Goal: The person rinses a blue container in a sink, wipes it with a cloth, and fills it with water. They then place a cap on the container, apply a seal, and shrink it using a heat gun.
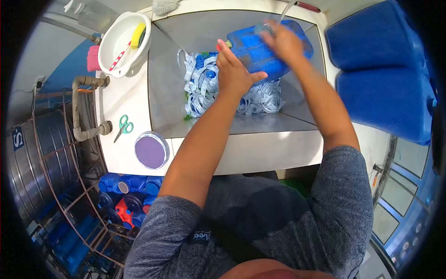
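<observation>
A blue plastic jerrycan (260,53) lies tilted in the steel sink (167,88), its mouth toward the left. My left hand (234,72) grips it near the neck. My right hand (283,42) rests on its upper side, where a thin stream of water (287,9) falls from above. Under the can sits a heap of pale blue-and-white plastic strips and blue caps (204,90).
On the white counter left of the sink lie green-handled scissors (123,126), a purple lid (151,150) and a white basin (121,44) holding a yellow sponge and a brush. Two large blue jerrycans (381,69) stand at the right. Blue containers (125,195) lie below the counter.
</observation>
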Demonstrator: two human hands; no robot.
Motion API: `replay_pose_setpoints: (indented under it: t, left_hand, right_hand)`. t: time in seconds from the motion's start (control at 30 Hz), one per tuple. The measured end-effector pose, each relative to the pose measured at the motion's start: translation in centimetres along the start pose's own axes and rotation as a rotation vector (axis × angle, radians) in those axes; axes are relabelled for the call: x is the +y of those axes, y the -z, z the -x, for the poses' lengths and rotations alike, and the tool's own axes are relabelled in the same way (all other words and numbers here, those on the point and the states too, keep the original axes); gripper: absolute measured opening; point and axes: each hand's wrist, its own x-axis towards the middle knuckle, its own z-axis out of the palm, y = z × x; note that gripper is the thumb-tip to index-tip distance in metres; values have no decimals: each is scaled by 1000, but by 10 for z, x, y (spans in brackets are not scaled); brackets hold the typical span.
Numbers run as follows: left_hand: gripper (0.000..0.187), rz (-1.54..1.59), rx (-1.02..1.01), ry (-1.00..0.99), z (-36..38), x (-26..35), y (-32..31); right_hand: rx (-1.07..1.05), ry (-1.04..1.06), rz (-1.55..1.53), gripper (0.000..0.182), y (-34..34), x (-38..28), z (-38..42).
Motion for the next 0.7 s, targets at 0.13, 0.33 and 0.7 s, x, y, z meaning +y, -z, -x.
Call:
replay_pose_setpoints:
  t: [0.13, 0.33, 0.7]
  left_hand:
    - [160, 9, -2, 2, -3, -3, -4]
    - [162, 99, 29, 98, 2, 3, -4]
    - [159, -63, -1, 45, -3, 7, -5]
  right_hand:
    - [-100, -46, 11, 49, -5, -30, -24]
    - [13, 209, -118, 47, -17, -20, -8]
    - [114, -280, 38, 51, 34, 79, 29]
